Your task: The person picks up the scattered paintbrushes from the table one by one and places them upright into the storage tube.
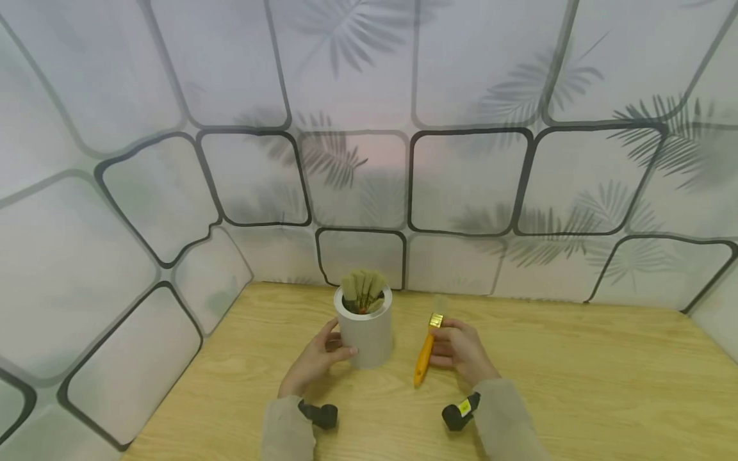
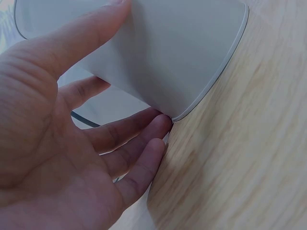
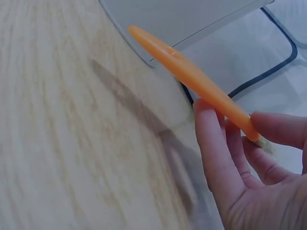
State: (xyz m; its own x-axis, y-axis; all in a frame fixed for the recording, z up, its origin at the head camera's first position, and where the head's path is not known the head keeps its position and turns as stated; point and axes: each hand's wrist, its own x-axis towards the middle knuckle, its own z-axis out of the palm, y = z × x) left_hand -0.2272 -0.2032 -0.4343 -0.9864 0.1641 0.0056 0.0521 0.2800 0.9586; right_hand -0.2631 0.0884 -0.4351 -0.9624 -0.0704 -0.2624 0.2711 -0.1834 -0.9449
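A white cylindrical can (image 1: 367, 342) stands upright on the wooden table, with several pale-bristled paintbrushes (image 1: 362, 285) in it, bristles up. My left hand (image 1: 317, 358) holds the can at its left side. In the left wrist view, the thumb lies across the can's wall (image 2: 187, 57) and the fingertips touch it low down. To the right of the can, my right hand (image 1: 461, 352) pinches a paintbrush (image 1: 424, 358) near its gold ferrule. Its orange handle (image 3: 192, 79) slants down, clear of the table, and its bristles point up. The right wrist view shows its shadow below.
The light wooden table (image 1: 576, 371) reaches back to a wall covering (image 1: 455, 262) with dark outlined panels and leaf prints. Another covered wall (image 1: 86, 269) borders the left side. A small black camera (image 1: 458, 416) is strapped to the right wrist, another (image 1: 324, 416) to the left.
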